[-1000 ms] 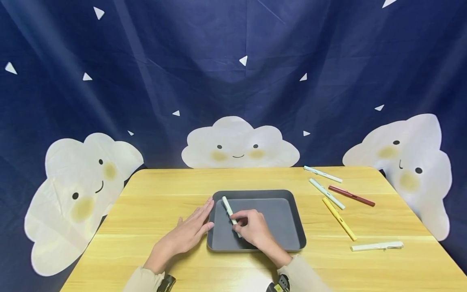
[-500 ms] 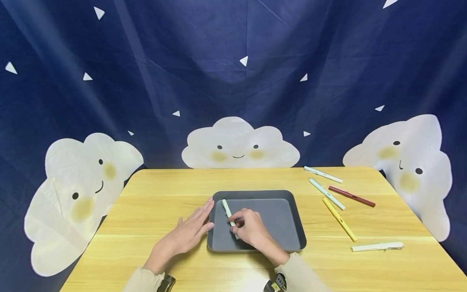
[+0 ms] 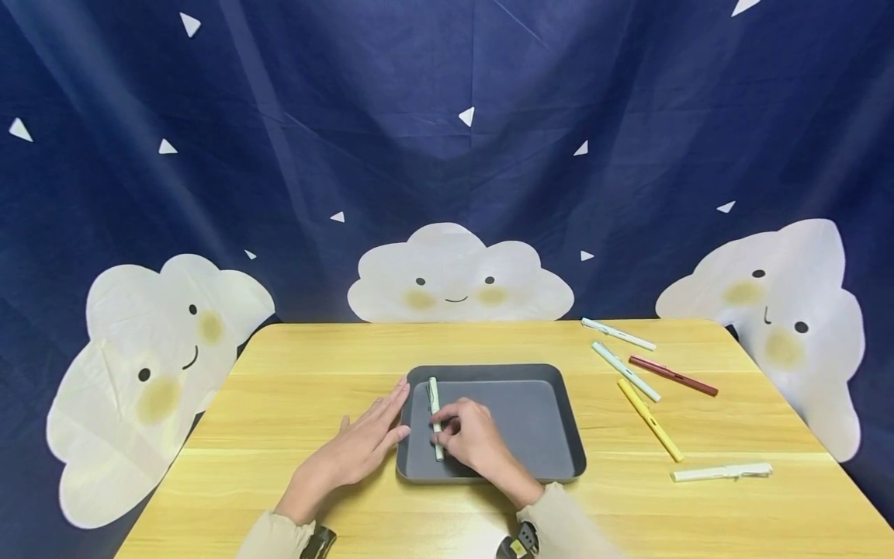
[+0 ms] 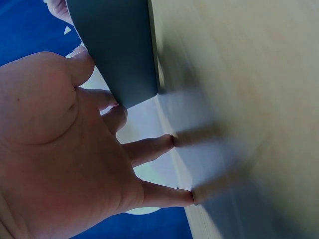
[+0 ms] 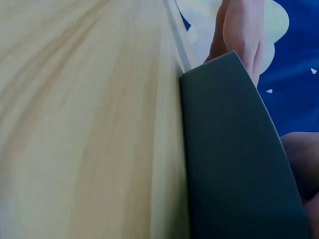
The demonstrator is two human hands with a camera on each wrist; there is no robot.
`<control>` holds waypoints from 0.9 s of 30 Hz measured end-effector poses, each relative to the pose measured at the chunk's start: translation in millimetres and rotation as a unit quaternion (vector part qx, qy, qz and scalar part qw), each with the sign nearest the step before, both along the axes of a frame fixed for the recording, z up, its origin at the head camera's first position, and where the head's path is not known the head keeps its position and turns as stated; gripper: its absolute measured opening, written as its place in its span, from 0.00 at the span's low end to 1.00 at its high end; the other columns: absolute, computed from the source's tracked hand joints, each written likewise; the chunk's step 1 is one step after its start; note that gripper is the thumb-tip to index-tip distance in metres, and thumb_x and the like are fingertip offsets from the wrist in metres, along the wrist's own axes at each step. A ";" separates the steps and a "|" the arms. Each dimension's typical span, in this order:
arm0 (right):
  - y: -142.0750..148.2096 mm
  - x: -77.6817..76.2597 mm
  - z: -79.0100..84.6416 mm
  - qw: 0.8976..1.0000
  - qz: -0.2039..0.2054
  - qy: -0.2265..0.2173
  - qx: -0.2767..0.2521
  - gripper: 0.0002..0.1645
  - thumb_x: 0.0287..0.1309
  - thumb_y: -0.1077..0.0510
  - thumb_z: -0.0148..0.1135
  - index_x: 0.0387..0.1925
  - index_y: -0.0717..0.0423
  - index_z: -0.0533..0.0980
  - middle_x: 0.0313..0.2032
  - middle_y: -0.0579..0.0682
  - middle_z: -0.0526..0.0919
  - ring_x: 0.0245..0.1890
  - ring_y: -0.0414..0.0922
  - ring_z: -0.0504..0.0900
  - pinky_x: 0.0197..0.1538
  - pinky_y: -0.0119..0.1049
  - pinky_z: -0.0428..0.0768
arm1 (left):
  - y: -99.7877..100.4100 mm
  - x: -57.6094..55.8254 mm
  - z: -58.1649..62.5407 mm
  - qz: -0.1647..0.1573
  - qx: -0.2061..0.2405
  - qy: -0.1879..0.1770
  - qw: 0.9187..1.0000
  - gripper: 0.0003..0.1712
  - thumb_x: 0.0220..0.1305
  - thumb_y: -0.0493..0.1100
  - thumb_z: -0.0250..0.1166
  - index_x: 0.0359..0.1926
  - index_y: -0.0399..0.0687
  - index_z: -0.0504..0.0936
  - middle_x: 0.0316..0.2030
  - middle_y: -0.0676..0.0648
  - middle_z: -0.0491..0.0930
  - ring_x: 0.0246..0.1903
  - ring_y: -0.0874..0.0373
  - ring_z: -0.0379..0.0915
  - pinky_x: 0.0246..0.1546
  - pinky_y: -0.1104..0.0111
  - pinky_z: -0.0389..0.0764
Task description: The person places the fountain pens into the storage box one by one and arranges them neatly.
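Note:
A dark grey rectangular tray (image 3: 520,475) sits on the wooden table. My left hand (image 3: 359,446) rests with straight fingers along its left wall; in the left wrist view the fingers of this hand (image 4: 65,144) touch the tray's wall (image 4: 117,50) and the tabletop. Inside the tray, near its left side, a pale green capped pen (image 3: 434,400) stands nearly parallel to that wall, clip end away from me. My right hand (image 3: 475,439) pinches the pen's lower half between thumb and fingers. In the right wrist view the tray wall (image 5: 234,149) hides most of this hand.
Right of the tray lie several pens: a pale blue pen (image 3: 618,334), a light mint pen (image 3: 625,371), a dark red pen (image 3: 673,375), a yellow pen (image 3: 649,419) and a white pen (image 3: 722,472). A blue curtain (image 3: 447,171) with clouds hangs behind the table (image 3: 314,349).
My right hand has shifted slightly left with the pen and turned it from a slant to nearly straight along the tray's left side. The left hand has stayed in place.

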State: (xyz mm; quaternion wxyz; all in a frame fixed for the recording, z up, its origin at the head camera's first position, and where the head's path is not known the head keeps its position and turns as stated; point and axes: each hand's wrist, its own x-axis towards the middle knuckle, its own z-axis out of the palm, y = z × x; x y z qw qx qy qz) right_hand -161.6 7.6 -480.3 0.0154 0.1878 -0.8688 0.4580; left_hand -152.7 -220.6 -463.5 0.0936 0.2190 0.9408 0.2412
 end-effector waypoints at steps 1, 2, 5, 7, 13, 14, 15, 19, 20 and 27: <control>-1.0 0.0 -0.7 1.000 0.000 0.001 -0.003 0.11 0.51 0.69 0.77 0.39 0.62 0.88 0.33 0.52 0.81 0.27 0.35 0.81 0.32 0.27 0.79 | -0.1 -0.1 0.0 0.000 0.000 0.000 1.000 0.39 0.82 0.57 0.46 0.84 0.58 0.41 0.82 0.55 0.39 0.77 0.38 0.46 0.59 0.19 0.47; -2.1 0.0 -1.4 1.000 0.000 0.000 -0.009 0.11 0.51 0.69 0.77 0.39 0.62 0.88 0.34 0.52 0.81 0.27 0.35 0.81 0.32 0.27 0.79 | -0.3 -0.1 -0.1 0.001 0.000 -0.001 1.000 0.39 0.82 0.57 0.47 0.84 0.58 0.41 0.82 0.55 0.39 0.77 0.38 0.46 0.59 0.19 0.47; -5.1 0.0 -3.5 0.999 0.002 -0.007 -0.034 0.12 0.51 0.70 0.77 0.39 0.64 0.87 0.34 0.54 0.80 0.26 0.36 0.82 0.28 0.27 0.81 | -0.5 -0.3 -0.3 0.000 0.000 -0.001 1.000 0.39 0.82 0.57 0.47 0.84 0.58 0.42 0.82 0.55 0.39 0.77 0.38 0.46 0.59 0.19 0.47; -6.8 -0.1 -4.4 0.999 0.004 -0.015 -0.051 0.12 0.51 0.71 0.76 0.40 0.66 0.87 0.34 0.55 0.79 0.25 0.37 0.83 0.27 0.26 0.82 | -0.5 -0.4 -0.4 -0.001 0.000 0.000 1.000 0.39 0.82 0.57 0.47 0.84 0.57 0.42 0.82 0.54 0.39 0.77 0.38 0.46 0.59 0.19 0.47; -8.9 -0.9 -5.0 0.998 0.001 -0.025 -0.065 0.12 0.51 0.72 0.76 0.40 0.66 0.86 0.35 0.55 0.79 0.26 0.37 0.83 0.27 0.26 0.82 | -0.9 -0.7 -0.6 -0.001 0.000 0.002 1.000 0.39 0.82 0.57 0.47 0.84 0.57 0.42 0.82 0.54 0.39 0.77 0.38 0.46 0.59 0.19 0.47; -8.8 -1.1 -4.7 0.998 -0.001 -0.021 -0.062 0.12 0.51 0.71 0.76 0.40 0.66 0.86 0.36 0.55 0.79 0.27 0.37 0.84 0.28 0.26 0.83 | -0.9 -0.8 -0.5 -0.001 0.000 0.002 1.000 0.39 0.82 0.57 0.47 0.84 0.57 0.42 0.82 0.55 0.39 0.77 0.38 0.46 0.59 0.19 0.47; -8.6 -1.2 -4.6 0.998 -0.002 -0.018 -0.057 0.12 0.51 0.71 0.77 0.40 0.65 0.86 0.36 0.54 0.80 0.27 0.37 0.84 0.29 0.26 0.83 | -0.9 -0.9 -0.3 -0.001 0.000 0.003 1.000 0.39 0.82 0.57 0.47 0.84 0.57 0.42 0.82 0.55 0.39 0.77 0.38 0.47 0.59 0.19 0.47; -8.1 -1.3 -3.8 0.999 -0.009 -0.010 -0.044 0.12 0.51 0.69 0.77 0.39 0.62 0.87 0.36 0.52 0.81 0.27 0.36 0.84 0.34 0.27 0.81 | -0.8 -1.1 0.4 0.000 -0.001 0.004 1.000 0.39 0.82 0.57 0.47 0.84 0.57 0.42 0.82 0.55 0.39 0.77 0.37 0.47 0.59 0.19 0.47; -8.0 -1.2 -3.7 0.999 -0.010 -0.010 -0.043 0.11 0.51 0.69 0.78 0.39 0.61 0.87 0.36 0.52 0.82 0.27 0.35 0.84 0.35 0.27 0.81 | -0.8 -1.1 0.4 0.000 -0.001 0.003 1.000 0.39 0.82 0.57 0.47 0.84 0.57 0.42 0.82 0.55 0.39 0.77 0.37 0.47 0.59 0.19 0.46; -6.3 -0.2 -2.9 0.998 -0.001 -0.027 -0.051 0.09 0.54 0.69 0.75 0.39 0.62 0.87 0.36 0.53 0.81 0.26 0.36 0.84 0.34 0.27 0.82 | -0.9 -0.5 -1.3 0.001 0.001 0.002 1.000 0.39 0.82 0.57 0.47 0.84 0.58 0.42 0.82 0.55 0.39 0.77 0.37 0.47 0.59 0.19 0.47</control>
